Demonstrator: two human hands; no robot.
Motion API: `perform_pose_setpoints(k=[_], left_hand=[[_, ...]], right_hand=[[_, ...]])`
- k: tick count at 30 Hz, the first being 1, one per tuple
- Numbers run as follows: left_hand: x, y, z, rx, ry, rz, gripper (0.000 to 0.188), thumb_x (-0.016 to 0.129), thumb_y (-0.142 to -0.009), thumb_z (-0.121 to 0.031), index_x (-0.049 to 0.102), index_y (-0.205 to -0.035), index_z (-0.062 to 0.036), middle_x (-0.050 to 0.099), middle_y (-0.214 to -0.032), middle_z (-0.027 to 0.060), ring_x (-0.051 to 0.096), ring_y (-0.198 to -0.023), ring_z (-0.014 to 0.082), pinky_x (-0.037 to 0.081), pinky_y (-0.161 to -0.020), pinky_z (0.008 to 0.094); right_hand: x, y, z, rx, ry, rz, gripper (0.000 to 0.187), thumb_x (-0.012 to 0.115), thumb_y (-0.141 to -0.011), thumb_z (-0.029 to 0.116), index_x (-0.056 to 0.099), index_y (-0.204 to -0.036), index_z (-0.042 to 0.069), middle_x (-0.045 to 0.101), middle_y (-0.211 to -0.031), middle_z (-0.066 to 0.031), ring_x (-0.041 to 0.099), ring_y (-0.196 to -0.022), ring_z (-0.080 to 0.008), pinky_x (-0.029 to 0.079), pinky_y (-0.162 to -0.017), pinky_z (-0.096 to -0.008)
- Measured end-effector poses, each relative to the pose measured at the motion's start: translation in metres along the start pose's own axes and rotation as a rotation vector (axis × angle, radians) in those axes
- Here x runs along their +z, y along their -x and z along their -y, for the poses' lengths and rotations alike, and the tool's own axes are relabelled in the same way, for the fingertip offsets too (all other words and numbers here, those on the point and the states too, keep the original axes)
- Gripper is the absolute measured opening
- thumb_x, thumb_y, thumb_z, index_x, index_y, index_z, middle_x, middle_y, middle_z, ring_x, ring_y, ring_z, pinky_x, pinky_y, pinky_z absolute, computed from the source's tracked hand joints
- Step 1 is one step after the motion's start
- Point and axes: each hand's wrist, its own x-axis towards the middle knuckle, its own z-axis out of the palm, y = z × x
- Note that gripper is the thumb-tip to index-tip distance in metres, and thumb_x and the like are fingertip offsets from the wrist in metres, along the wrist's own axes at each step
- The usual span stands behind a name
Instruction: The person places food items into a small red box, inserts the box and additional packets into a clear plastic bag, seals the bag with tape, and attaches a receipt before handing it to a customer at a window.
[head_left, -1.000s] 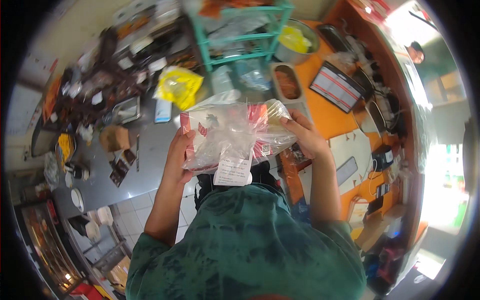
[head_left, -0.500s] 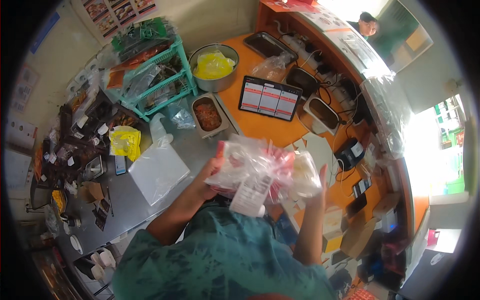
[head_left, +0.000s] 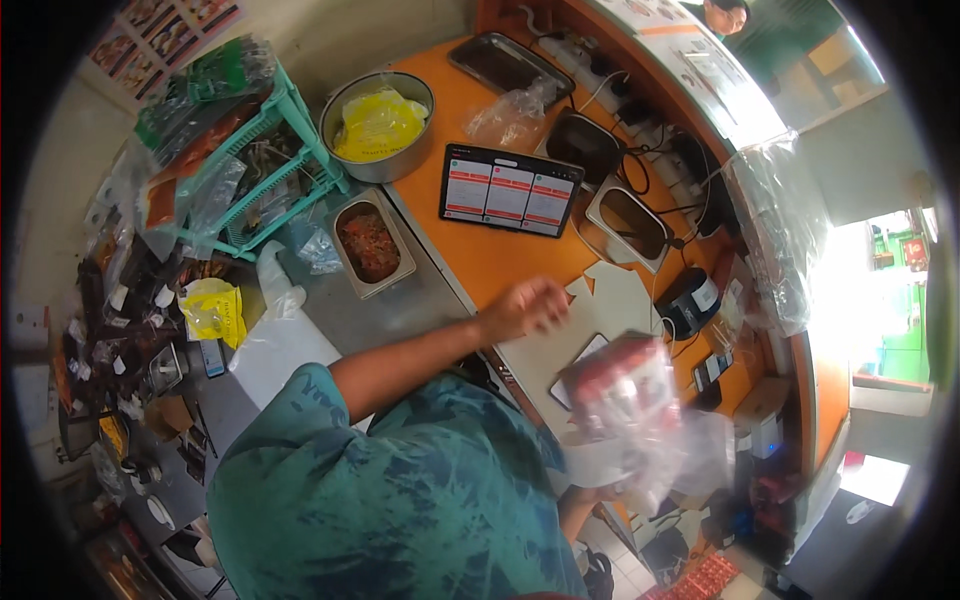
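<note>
A clear plastic bag point(head_left: 632, 395) with red-and-white contents is over the right side of the counter, blurred by motion. My right hand point(head_left: 592, 494) grips its lower end, mostly hidden beneath the bag and a white paper slip point(head_left: 598, 463). My left hand point(head_left: 527, 308) reaches across in front of me above the counter, apart from the bag. Its fingers are loosely curled and a little apart, holding nothing. A white-edged phone or similar flat device point(head_left: 580, 365) lies partly covered by the bag. Beyond my left hand stands a tablet point(head_left: 512, 192) with a lit screen.
To the left are a metal pan of reddish food point(head_left: 372, 247), a round pot with a yellow bag point(head_left: 328, 125) and a teal rack point(head_left: 282, 95). A black device point(head_left: 690, 303), cables and phones line the right side. Another person point(head_left: 725, 16) is beyond the raised counter.
The bag has gone from in front of my chest to the right, in my right hand. My left hand has let go of it and stretched forward. My view has shifted rightward.
</note>
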Motion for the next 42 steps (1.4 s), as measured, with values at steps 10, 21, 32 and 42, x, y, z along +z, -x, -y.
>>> perform_pose_setpoints(k=[10, 21, 32, 42], left_hand=[[-0.156, -0.055, 0.074, 0.595, -0.987, -1.224, 0.057, 0.072, -0.084, -0.009, 0.045, -0.133, 0.0023, 0.053, -0.125, 0.0186, 0.051, -0.119, 0.0345, 0.040, -0.102, 0.0430], [-0.193, -0.087, 0.091, 0.576, -0.621, -1.229, 0.047, 0.077, -0.084, -0.008, 0.053, -0.123, 0.0025, 0.059, -0.114, 0.0178, 0.061, -0.106, 0.0284, 0.048, -0.094, 0.0392], [-0.205, -0.075, 0.094, 0.509, -0.723, -1.294, 0.038, 0.069, -0.094, -0.018, 0.054, -0.123, 0.0016, 0.060, -0.111, 0.0153, 0.060, -0.103, 0.0255, 0.046, -0.094, 0.0390], [-0.221, -0.062, 0.108, 0.309, -0.916, -1.100, 0.049, 0.059, -0.102, -0.035, 0.054, -0.125, 0.0073, 0.061, -0.119, 0.0242, 0.057, -0.108, 0.0335, 0.044, -0.099, 0.0432]], right_hand=[[0.000, -0.045, 0.142, -0.435, 0.163, -0.133, 0.070, 0.051, -0.097, 0.044, 0.034, -0.148, -0.001, 0.036, -0.152, -0.0236, 0.036, -0.138, -0.0407, 0.032, -0.113, -0.0561], [-0.001, -0.083, 0.239, -0.659, 0.231, -0.153, 0.073, 0.053, -0.096, 0.040, 0.030, -0.150, -0.003, 0.031, -0.155, -0.0256, 0.029, -0.142, -0.0427, 0.025, -0.117, -0.0581], [-0.005, -0.117, 0.276, -0.750, 0.215, -0.111, 0.076, 0.056, -0.094, 0.036, 0.026, -0.152, -0.005, 0.025, -0.157, -0.0276, 0.023, -0.146, -0.0448, 0.019, -0.120, -0.0602], [0.058, -0.214, 0.273, -0.803, -0.357, 0.264, 0.093, 0.070, -0.085, 0.042, 0.025, -0.154, -0.002, 0.022, -0.160, -0.0278, 0.019, -0.148, -0.0468, 0.014, -0.122, -0.0616]])
